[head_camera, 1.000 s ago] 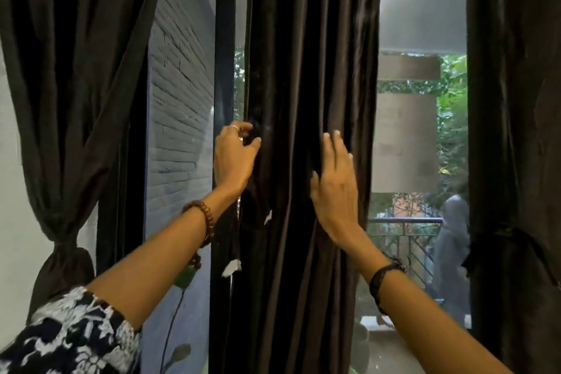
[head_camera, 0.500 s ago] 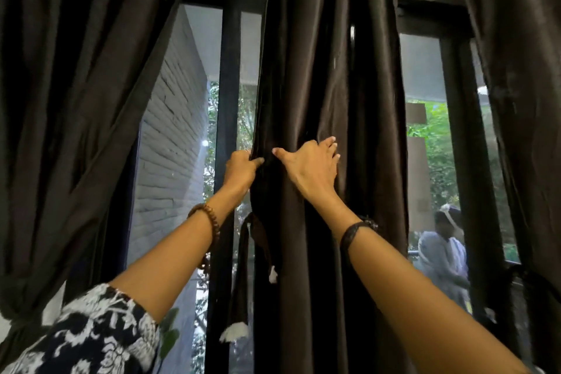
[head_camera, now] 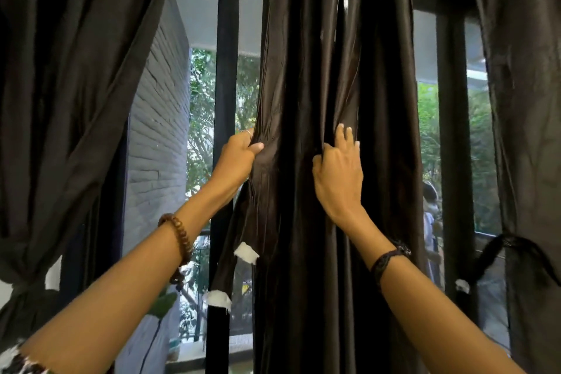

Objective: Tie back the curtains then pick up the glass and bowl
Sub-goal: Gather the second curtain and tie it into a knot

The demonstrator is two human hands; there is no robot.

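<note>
Dark brown curtain (head_camera: 328,100), white-tipped ties (head_camera: 246,253)

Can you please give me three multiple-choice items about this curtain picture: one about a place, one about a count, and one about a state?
1. Where does the left hand grip the middle curtain?
A. at its left edge
B. at its right edge
C. at its bottom hem

2. How many wrists carry a bracelet?
A. none
B. one
C. two

3. In what state is the left curtain?
A. hanging loose
B. tied back low down
C. taken off

Answers:
1. A: the thumb and fingers pinch the left edge of the fabric, while the right hand holds folds further right.
2. C: a beaded bracelet is on the left wrist and a dark band on the right.
3. B: its fabric is gathered into a narrow waist near the lower left corner.
</note>
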